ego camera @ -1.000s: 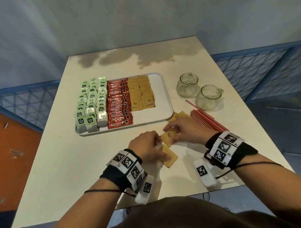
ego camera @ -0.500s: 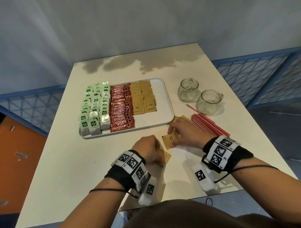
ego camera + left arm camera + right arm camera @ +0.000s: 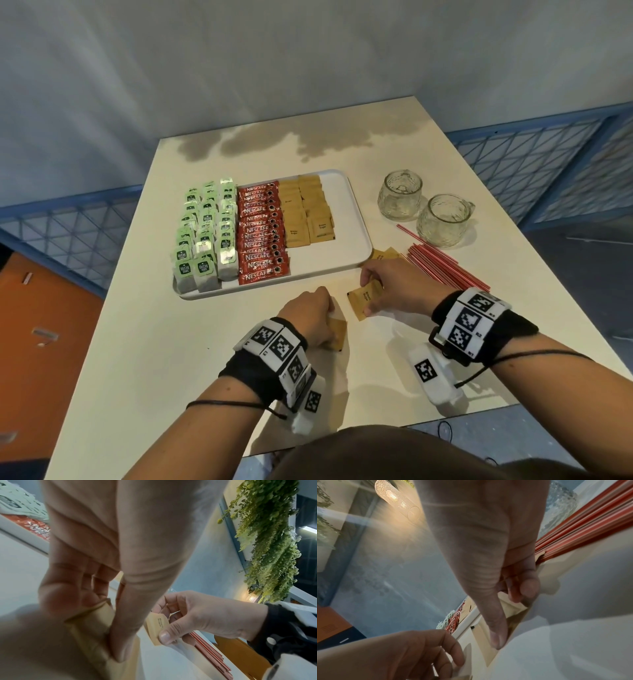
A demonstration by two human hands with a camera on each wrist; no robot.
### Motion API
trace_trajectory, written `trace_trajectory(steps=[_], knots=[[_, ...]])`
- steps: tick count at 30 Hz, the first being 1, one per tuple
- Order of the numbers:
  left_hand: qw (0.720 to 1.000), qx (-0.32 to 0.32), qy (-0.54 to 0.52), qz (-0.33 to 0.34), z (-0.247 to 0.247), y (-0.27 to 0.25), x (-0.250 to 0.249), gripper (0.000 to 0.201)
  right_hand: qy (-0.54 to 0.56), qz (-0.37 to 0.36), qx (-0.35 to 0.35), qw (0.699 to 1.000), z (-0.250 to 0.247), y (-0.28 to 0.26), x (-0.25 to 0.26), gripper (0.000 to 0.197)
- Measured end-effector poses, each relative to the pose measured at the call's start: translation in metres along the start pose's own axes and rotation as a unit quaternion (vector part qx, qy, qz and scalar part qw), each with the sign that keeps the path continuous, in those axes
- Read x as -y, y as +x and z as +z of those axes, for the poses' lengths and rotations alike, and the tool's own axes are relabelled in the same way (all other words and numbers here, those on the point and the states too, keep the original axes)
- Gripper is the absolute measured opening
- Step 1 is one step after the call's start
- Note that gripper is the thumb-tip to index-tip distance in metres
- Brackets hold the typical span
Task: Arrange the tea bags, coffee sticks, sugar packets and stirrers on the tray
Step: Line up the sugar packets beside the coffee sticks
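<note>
A white tray (image 3: 356, 219) holds rows of green tea bags (image 3: 205, 233), red coffee sticks (image 3: 262, 240) and brown sugar packets (image 3: 306, 212). Just in front of the tray, my right hand (image 3: 387, 291) pinches a brown sugar packet (image 3: 364, 298) between thumb and fingers, low over the table; it shows again in the left wrist view (image 3: 157, 624). My left hand (image 3: 315, 317) grips another brown sugar packet (image 3: 337, 330) against the table, thumb on top (image 3: 96, 632). Red stirrers (image 3: 445, 267) lie right of my right hand. More loose sugar packets (image 3: 385, 254) peek out beyond it.
Two glass jars (image 3: 399, 195) (image 3: 442, 219) stand right of the tray, behind the stirrers. The table's right edge (image 3: 534, 246) and near edge are close to my wrists. A blue mesh railing (image 3: 534, 164) runs beyond the table.
My left hand drew its sugar packet back toward me and covered it. My right hand lifted its packet slightly clear of the left one. The camera view tilted up.
</note>
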State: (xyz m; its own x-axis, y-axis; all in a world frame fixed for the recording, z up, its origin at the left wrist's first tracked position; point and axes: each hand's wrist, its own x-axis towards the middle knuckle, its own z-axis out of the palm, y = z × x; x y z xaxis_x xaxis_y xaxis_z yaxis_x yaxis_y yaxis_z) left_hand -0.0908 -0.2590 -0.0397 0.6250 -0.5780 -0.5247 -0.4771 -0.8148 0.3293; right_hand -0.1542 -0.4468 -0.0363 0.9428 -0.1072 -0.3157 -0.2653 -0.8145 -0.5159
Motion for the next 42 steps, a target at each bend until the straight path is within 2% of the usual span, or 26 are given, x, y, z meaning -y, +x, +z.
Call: trace_trajectory(steps=[3, 7, 9, 10, 12, 14, 18, 22, 26, 30, 34, 37, 39, 42], knots=[[1.000, -0.003, -0.009, -0.009, -0.001, 0.001, 0.003, 0.052, 0.007, 0.000, 0.002, 1.000, 0.000, 0.000, 0.001, 0.046], [1.000, 0.005, -0.006, 0.008, -0.006, -0.002, 0.009, 0.036, 0.013, -0.007, 0.009, 1.000, -0.001, 0.000, 0.001, 0.042], [0.998, -0.020, -0.062, 0.012, -0.009, -0.004, 0.018, 0.021, 0.009, -0.007, 0.006, 1.000, -0.001, 0.000, 0.000, 0.035], [0.991, -0.035, -0.126, 0.004, -0.012, -0.005, 0.022, 0.017, 0.024, -0.003, 0.001, 1.000, -0.002, 0.001, 0.000, 0.030], [0.961, -0.062, -0.268, -0.023, -0.017, -0.008, 0.031, 0.012, 0.084, 0.012, -0.002, 0.996, -0.005, 0.001, -0.002, 0.018], [0.926, -0.059, -0.371, -0.049, -0.020, -0.009, 0.038, 0.012, 0.138, 0.022, -0.002, 0.990, -0.010, 0.001, -0.004, 0.011], [0.827, -0.030, -0.557, -0.063, -0.022, -0.012, 0.039, 0.025, 0.265, 0.018, -0.016, 0.964, -0.016, 0.002, 0.005, 0.008], [0.782, -0.041, -0.618, -0.068, -0.023, -0.009, 0.029, 0.026, 0.357, 0.015, 0.017, 0.934, -0.006, 0.004, 0.030, 0.015], [0.761, -0.049, -0.645, -0.039, -0.021, -0.008, 0.020, 0.029, 0.404, 0.042, 0.025, 0.914, 0.010, 0.007, 0.041, 0.022], [0.752, -0.047, -0.658, -0.017, -0.015, -0.006, 0.017, 0.035, 0.408, 0.046, 0.056, 0.910, 0.017, 0.004, 0.042, 0.030], [0.780, -0.022, -0.624, 0.028, -0.008, -0.007, 0.013, 0.040, 0.403, -0.005, 0.089, 0.911, 0.016, -0.002, 0.042, 0.018], [0.756, 0.014, -0.654, 0.037, -0.006, -0.008, 0.004, 0.028, 0.337, -0.030, 0.084, 0.937, 0.013, -0.006, 0.041, 0.013], [0.732, 0.009, -0.681, 0.009, -0.007, -0.006, 0.000, 0.025, 0.286, -0.018, 0.052, 0.957, 0.008, -0.005, 0.031, 0.016], [0.700, -0.001, -0.714, -0.010, -0.007, -0.004, -0.001, 0.021, 0.192, 0.040, -0.095, 0.976, -0.006, 0.004, 0.000, 0.020]])
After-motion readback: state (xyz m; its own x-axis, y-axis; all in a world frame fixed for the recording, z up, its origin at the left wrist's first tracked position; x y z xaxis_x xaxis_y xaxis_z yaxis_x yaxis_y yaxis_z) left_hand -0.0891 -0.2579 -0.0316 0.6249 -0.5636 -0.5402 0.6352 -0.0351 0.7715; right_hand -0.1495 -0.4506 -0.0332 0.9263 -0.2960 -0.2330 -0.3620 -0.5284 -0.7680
